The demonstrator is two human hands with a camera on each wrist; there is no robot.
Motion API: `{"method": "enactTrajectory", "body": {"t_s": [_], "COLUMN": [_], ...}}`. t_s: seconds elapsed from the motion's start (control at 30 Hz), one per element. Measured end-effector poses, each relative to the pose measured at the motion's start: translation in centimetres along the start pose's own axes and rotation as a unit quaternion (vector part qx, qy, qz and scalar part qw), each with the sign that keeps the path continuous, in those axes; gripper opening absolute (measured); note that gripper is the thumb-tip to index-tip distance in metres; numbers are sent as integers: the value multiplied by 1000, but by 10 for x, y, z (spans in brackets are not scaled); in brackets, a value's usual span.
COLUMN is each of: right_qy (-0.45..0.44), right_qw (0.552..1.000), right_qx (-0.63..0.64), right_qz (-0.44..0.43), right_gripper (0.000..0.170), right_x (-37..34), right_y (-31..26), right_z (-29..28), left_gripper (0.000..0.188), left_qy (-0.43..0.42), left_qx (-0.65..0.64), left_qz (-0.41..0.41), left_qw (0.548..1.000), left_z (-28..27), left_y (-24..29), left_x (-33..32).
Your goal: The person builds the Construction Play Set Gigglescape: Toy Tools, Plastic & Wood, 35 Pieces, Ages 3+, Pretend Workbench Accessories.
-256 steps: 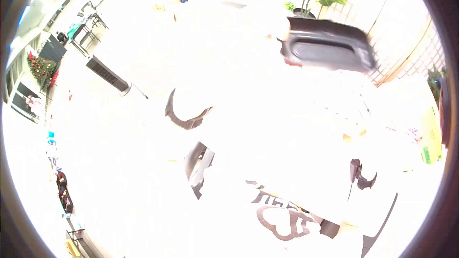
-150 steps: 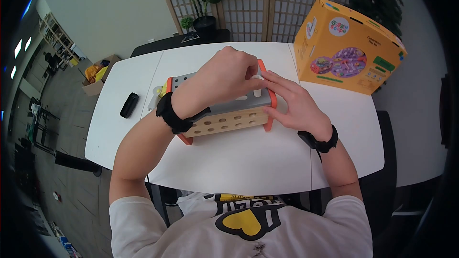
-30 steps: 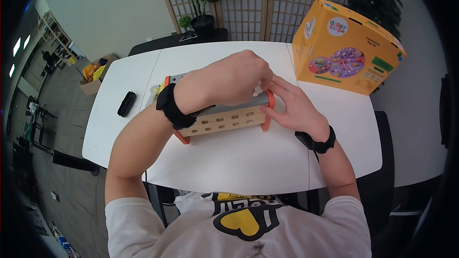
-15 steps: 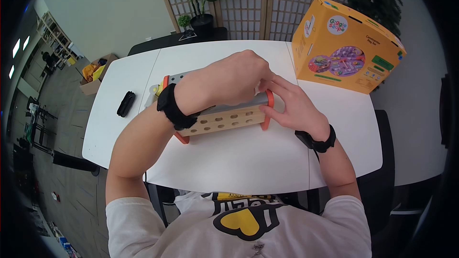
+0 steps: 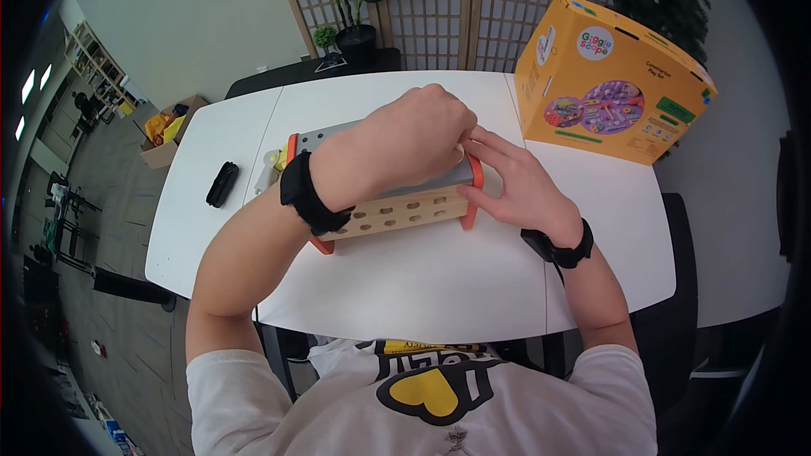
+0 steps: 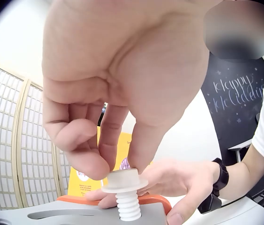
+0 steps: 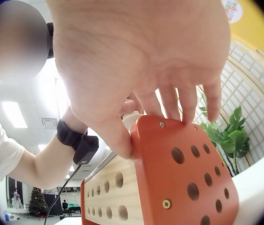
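In the left wrist view, my left hand [image 6: 118,79] pinches the head of a white plastic bolt [image 6: 125,183] between thumb and fingertips. The bolt stands upright, its thread running down to the grey top [image 6: 71,213] of a toy workbench. In the head view this hand [image 5: 414,135] hides the bolt and part of the bench top. My right hand [image 5: 519,186] lies at the bench's right end with fingers stretched out. Its thumb [image 7: 115,136] presses the front corner beside the orange end panel [image 7: 178,173], and its fingers reach over the panel's top edge. Holes line the wooden front [image 5: 410,209].
A yellow toy box [image 5: 612,80] stands at the table's [image 5: 422,287] back right. Yellow and pale pieces [image 5: 274,160] lie by the bench's left end. A black case [image 5: 223,184] sits farther left. A potted plant [image 5: 357,38] and lattice screen are behind.
The oldest frame is washed out. Since five seconds ago, the left hand has come over the white pieces on the bench top. Lately its wrist has turned slightly; the right hand stays put.
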State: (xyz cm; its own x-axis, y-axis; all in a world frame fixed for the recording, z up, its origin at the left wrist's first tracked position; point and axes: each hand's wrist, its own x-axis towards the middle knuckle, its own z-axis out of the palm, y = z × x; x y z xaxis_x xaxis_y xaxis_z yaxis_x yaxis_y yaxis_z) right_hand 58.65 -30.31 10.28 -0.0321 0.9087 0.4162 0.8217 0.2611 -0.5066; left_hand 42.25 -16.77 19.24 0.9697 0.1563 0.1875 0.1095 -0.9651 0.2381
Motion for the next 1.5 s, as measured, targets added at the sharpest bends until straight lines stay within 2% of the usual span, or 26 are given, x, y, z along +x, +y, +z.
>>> {"method": "enactTrajectory", "body": {"t_s": [0.1,0.2,0.3,0.4,0.5,0.7,0.8,0.9,1.0,1.1,1.2,1.3,1.4,1.5], "right_qy": [-2,-1,-16,-7,5,-3,3,-3,-4,9,14,6,1,-12], "right_qw": [1000,1000,1000,1000,1000,1000,1000,1000,1000,1000,1000,1000,1000,1000], "right_qx": [6,-2,12,4,-7,-3,0,12,13,-7,-4,1,9,19], "right_qz": [-5,-14,12,1,-13,-3,-8,-3,0,-8,-11,-7,-8,4], "right_gripper": [55,55,56,57,58,59,58,57,57,57,58,59,59,58], "right_x": [0,-1,0,-1,-1,-1,-1,0,0,-1,-1,-1,0,0], "right_y": [2,6,1,6,9,5,8,6,5,6,4,4,6,3], "right_z": [1,2,-2,2,5,2,4,2,2,4,3,2,2,0], "left_gripper": [9,11,6,9,13,12,14,16,19,19,17,16,17,17], "left_qy": [-39,-115,40,57,-84,-39,-63,-24,-2,-102,-90,-51,-75,-9], "left_qx": [-21,-41,-57,43,85,-10,-18,-77,-2,87,80,-3,-65,-81], "left_qz": [75,53,125,1,-96,25,66,71,-13,-100,-48,85,80,120], "left_qw": [996,991,990,997,988,999,996,994,1000,986,992,995,992,989], "left_z": [-5,-17,1,5,-4,-1,-9,-7,-4,-1,0,-2,-10,-4], "left_y": [-7,2,-7,1,11,-5,-5,-3,3,8,3,-14,-8,-9], "left_x": [-1,0,1,0,5,-2,-2,-2,-1,4,4,-2,-3,-1]}}
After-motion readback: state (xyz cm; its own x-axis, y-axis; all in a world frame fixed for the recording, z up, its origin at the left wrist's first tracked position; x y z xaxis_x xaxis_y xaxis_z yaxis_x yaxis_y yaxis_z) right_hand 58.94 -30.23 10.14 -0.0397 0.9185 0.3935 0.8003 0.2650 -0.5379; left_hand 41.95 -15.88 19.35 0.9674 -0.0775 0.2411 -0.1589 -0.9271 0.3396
